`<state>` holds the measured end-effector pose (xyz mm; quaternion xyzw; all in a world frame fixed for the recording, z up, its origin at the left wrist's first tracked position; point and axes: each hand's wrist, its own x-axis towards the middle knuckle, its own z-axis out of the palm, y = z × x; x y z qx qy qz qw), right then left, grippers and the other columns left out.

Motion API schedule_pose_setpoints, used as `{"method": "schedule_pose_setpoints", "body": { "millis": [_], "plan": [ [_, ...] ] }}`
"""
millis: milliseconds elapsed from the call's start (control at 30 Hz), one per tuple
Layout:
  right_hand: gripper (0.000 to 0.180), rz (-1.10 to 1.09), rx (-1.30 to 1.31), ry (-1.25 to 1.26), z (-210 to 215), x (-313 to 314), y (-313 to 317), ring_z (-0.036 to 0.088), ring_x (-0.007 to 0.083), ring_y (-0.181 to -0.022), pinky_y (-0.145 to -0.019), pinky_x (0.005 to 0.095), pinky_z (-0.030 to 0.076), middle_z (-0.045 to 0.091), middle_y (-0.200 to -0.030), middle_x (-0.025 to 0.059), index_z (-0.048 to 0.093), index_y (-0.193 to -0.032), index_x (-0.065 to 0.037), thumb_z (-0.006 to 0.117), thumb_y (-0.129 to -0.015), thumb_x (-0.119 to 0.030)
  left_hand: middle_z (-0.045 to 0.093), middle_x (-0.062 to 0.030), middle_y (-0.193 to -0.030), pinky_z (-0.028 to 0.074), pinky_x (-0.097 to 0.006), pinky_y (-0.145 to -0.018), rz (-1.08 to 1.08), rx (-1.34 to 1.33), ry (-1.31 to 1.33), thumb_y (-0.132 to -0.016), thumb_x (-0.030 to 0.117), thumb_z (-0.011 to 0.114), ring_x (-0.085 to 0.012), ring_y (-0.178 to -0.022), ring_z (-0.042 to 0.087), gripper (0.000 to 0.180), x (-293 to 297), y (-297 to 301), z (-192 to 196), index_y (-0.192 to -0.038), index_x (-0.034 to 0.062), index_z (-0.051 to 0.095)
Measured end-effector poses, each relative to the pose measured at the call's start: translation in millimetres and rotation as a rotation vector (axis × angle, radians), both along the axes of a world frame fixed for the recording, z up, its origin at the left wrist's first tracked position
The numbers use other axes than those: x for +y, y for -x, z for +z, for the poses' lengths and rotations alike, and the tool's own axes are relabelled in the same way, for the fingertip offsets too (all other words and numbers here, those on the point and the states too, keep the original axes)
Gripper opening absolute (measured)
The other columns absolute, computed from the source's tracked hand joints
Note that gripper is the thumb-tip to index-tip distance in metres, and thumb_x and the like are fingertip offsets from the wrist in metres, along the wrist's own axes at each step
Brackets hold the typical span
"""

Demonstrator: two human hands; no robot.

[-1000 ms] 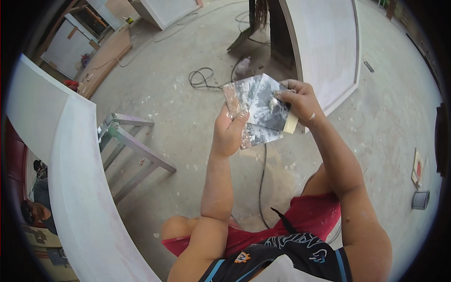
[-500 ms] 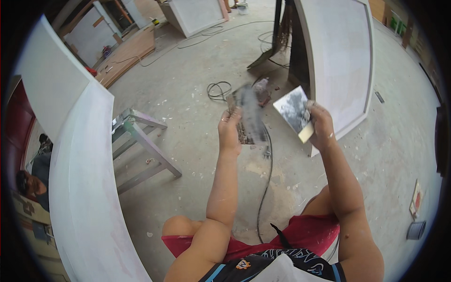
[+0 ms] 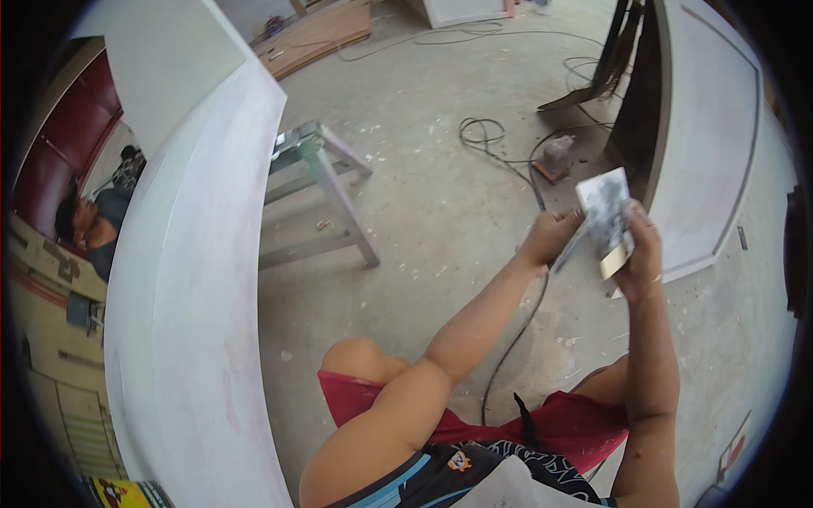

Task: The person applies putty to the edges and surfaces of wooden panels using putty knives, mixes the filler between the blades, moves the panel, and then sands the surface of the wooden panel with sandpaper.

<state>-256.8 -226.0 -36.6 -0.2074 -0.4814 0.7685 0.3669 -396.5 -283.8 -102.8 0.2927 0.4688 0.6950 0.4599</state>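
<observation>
Pinching smeared plate (image 3: 605, 201) along edge: right fingers (image 3: 641, 229). Left fingers (image 3: 566, 222) grip edge-on plate (image 3: 571, 246). Floor (image 3: 423, 186) stretches to trestle (image 3: 338, 196).

The gray floor (image 3: 415, 169) has white spots, a gray stand (image 3: 338, 200) is beside a big curved white panel (image 3: 190, 296), and brown boards (image 3: 326, 35) lie farther back.

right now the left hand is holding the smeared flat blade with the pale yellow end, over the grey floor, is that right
Not the left hand: the head view shows the smeared flat blade with the pale yellow end in the right hand, over the grey floor.
</observation>
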Motion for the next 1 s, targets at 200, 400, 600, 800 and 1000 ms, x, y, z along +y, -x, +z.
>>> {"method": "schedule_pose_setpoints", "body": {
  "millis": [200,400,600,800,1000],
  "plan": [
    [0.015,-0.029,-0.513,-0.812,-6,18,-4,0.060,0.0134,-0.074,-0.065,0.0268,0.048,0.062,-0.082,0.0014,0.053,-0.102,-0.008,0.054,-0.087,-0.006,0.062,-0.0083,-0.103,0.052,-0.035,-0.078,0.233,-0.497,-0.178,-0.086,0.030,0.063,-0.0208,-0.088,0.063,0.042,-20,89,13,-0.116,0.0026,0.053],
    [0.017,-0.207,-1.009,-1.024,-33,26,1,0.058,0.0109,-0.075,-0.068,0.0282,0.047,0.062,-0.086,0.0016,0.052,-0.105,-0.005,0.055,-0.090,-0.013,0.061,-0.0085,-0.105,0.052,-0.038,-0.081,0.144,-0.486,-0.315,-0.082,0.008,0.064,-0.0217,-0.094,0.062,0.035,-29,75,37,-0.114,0.0031,0.052],
    [0.027,-0.459,-0.391,-0.889,-18,4,12,0.054,0.0115,-0.092,-0.080,0.0249,0.044,0.059,-0.104,0.0067,0.051,-0.115,0.003,0.055,-0.092,-0.010,0.061,-0.0085,-0.105,0.048,-0.029,-0.082,0.263,-0.265,-0.262,-0.080,0.000,0.060,-0.0164,-0.093,0.060,0.034,-17,13,44,-0.113,-0.0005,0.051],
    [0.032,-0.127,-0.552,-0.860,-9,2,2,0.055,0.0115,-0.093,-0.083,0.0251,0.044,0.060,-0.104,0.0094,0.050,-0.118,0.005,0.058,-0.089,-0.005,0.062,-0.0074,-0.098,0.048,-0.026,-0.077,0.275,0.066,-0.328,-0.080,-0.002,0.061,-0.0125,-0.086,0.059,0.033,-27,15,47,-0.110,-0.0029,0.051],
    [0.032,-0.207,-0.483,-0.760,-17,15,5,0.057,0.0116,-0.091,-0.080,0.0248,0.046,0.061,-0.105,0.0092,0.049,-0.119,0.004,0.057,-0.089,-0.003,0.062,-0.0060,-0.092,0.047,-0.026,-0.072,0.398,-0.022,-0.388,-0.077,0.000,0.061,-0.0108,-0.080,0.058,0.027,-11,4,27,-0.103,-0.0025,0.055]
  ]
}}
